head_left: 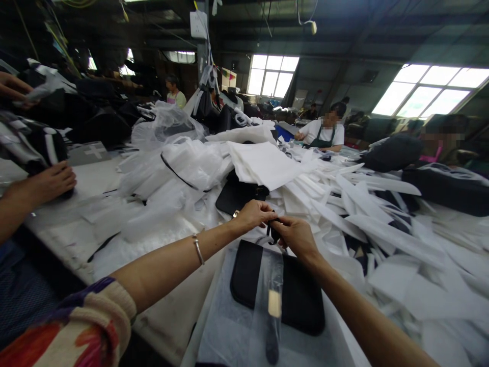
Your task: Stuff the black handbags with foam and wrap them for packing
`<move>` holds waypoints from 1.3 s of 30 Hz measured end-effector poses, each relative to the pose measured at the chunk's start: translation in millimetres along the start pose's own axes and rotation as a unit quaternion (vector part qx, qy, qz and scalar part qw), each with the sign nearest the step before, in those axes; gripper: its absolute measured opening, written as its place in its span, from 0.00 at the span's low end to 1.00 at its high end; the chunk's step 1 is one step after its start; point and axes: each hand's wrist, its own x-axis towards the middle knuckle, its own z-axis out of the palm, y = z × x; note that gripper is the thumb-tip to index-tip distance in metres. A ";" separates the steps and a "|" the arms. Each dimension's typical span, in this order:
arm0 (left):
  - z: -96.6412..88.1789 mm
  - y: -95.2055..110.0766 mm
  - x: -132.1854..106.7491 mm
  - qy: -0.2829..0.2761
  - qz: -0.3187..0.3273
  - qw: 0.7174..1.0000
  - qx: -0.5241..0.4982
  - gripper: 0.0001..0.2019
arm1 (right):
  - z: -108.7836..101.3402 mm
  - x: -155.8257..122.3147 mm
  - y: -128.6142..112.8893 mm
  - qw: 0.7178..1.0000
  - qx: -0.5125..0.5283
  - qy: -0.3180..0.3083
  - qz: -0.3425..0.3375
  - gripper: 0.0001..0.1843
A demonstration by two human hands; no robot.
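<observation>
My left hand (252, 214) and my right hand (293, 236) meet above a flat black bag (296, 300) that lies on a clear plastic sheet (229, 331). Both hands pinch a small black strap piece (273, 232) between their fingertips. A thin clear sleeve with a black strap inside (273, 306) hangs down across the black bag. My left wrist wears a silver bracelet (197, 248). A second black bag (239, 196) lies just beyond my hands, partly under white sheets.
White fabric sheets and strips (344, 204) are heaped over the table. A co-worker's hand (51, 182) rests on a dark bag at the left. Other people sit at the far side (324, 133). Dark bags (451, 188) lie at the right.
</observation>
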 end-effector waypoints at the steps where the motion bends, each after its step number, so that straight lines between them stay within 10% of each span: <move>1: 1.0 0.7 -0.7 0.004 0.010 1.000 0.013 0.09 | 0.4 -0.2 0.6 1.000 -0.001 0.005 -0.003 0.18; 12: 8.0 -3.1 -11.4 0.020 0.103 0.984 0.146 0.05 | 3.0 2.7 13.5 0.975 -0.155 0.129 -0.089 0.08; 27: 4.6 -18.7 0.5 -0.096 -0.003 0.995 -0.028 0.09 | -9.3 0.6 24.0 0.984 -0.131 -0.001 -0.122 0.08; 39: 7.0 -21.0 1.9 -0.111 -0.011 0.992 -0.051 0.12 | -5.2 -2.8 30.6 0.977 -0.108 0.053 -0.174 0.12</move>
